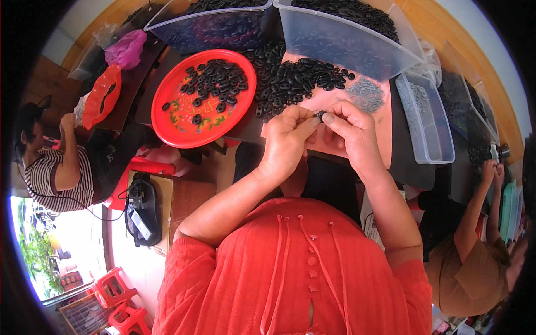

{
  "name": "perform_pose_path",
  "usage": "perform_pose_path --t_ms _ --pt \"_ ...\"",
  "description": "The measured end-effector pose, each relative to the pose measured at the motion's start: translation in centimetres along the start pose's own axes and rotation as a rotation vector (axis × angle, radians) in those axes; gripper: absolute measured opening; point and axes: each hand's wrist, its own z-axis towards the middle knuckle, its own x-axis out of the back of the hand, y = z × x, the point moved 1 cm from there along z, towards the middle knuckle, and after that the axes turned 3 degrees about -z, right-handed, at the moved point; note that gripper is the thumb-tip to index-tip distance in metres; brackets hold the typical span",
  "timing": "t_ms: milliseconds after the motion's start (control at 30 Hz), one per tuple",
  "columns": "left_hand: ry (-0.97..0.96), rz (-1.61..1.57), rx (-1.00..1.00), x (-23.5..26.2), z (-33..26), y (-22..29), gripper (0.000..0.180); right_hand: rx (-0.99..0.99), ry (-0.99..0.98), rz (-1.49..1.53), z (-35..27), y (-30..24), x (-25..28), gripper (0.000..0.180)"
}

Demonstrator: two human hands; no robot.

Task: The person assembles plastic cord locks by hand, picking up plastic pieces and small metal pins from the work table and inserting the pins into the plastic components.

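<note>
A small black ring (320, 115), dark, rounded and no bigger than a fingertip, sits just above the middle of the frame, pinched between the fingertips of both hands; its finer shape is too small to tell. The left hand (286, 140) curls in from the lower left with thumb and forefinger closed on the ring, and the right hand (350, 134) meets it from the right, its fingertips closed on the same piece. Just beyond the hands, on the pinkish surface (340, 95), lies a loose heap of black rings (296, 81) of the same kind, and to the right of that heap a small mound of grey metal bits (365, 94). Left of the hands stands a round red tray (167, 120) carrying a scatter of more black rings. Along the top of the frame two clear plastic bins (340, 42) hold further black pieces, and a narrower clear box (427, 120) lies at the right of the surface. At the left edge of the frame a person in a striped shirt (53, 176) sits beside a second red tray (101, 96), and at the right edge another person's arms (480, 212) reach upward.
</note>
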Motion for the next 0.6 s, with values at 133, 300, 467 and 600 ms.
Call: perform_pose_path --t_ms 133,300,467,600 --pt "-0.018 -0.007 -0.019 0.0 0.0 -0.3 0.013 0.014 -0.006 0.016 0.0 0.0 0.2 0.013" --pt "-0.007 -0.034 -0.017 0.0 -0.1 -0.4 0.011 0.077 -0.019 -0.016 0.1 0.9 0.1 0.013" --pt "0.014 -0.074 -0.002 -0.1 -0.1 -0.4 0.008 0.013 -0.016 0.035 0.1 1.1 0.2 0.014" --pt "0.134 0.12 -0.318 -0.2 -1.2 -0.5 0.004 0.123 -0.022 -0.096 0.7 -0.1 1.4 0.016"
